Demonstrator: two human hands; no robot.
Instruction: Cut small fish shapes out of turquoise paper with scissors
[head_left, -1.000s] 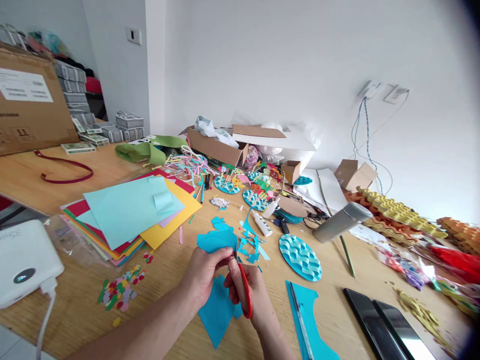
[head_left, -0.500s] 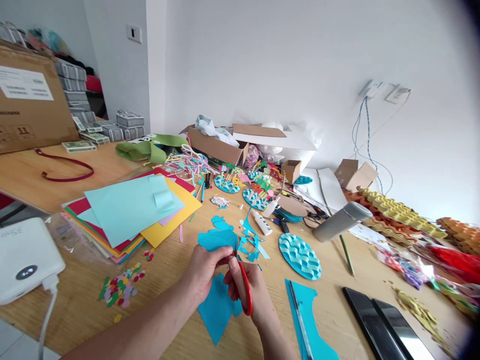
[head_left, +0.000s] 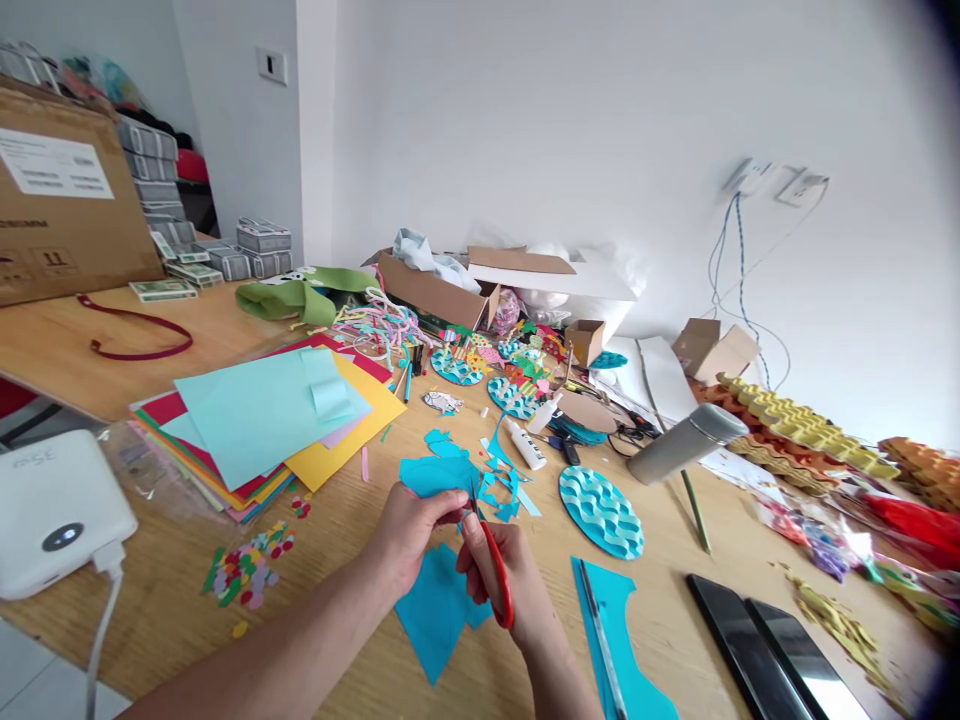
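My left hand [head_left: 411,534] pinches a sheet of blue paper [head_left: 435,475] held up above the wooden table [head_left: 345,560]. My right hand [head_left: 510,590] is wrapped round red-handled scissors [head_left: 496,574] whose blades point up into the paper's edge. Under both hands lies another blue paper piece [head_left: 436,612]. Blue paper scraps [head_left: 504,490] are scattered just beyond the hands.
A stack of coloured sheets [head_left: 262,420] lies to the left, with confetti bits [head_left: 247,570] and a white device [head_left: 56,510] nearer me. A wavy blue disc [head_left: 601,512], glue bottle [head_left: 523,444], grey flask [head_left: 686,442], blue strip with ruler [head_left: 611,640] and black tablets [head_left: 772,650] sit right.
The hands, paper and scissors have stayed almost in place; the view has shifted slightly to the right and the scissors sit a little lower.
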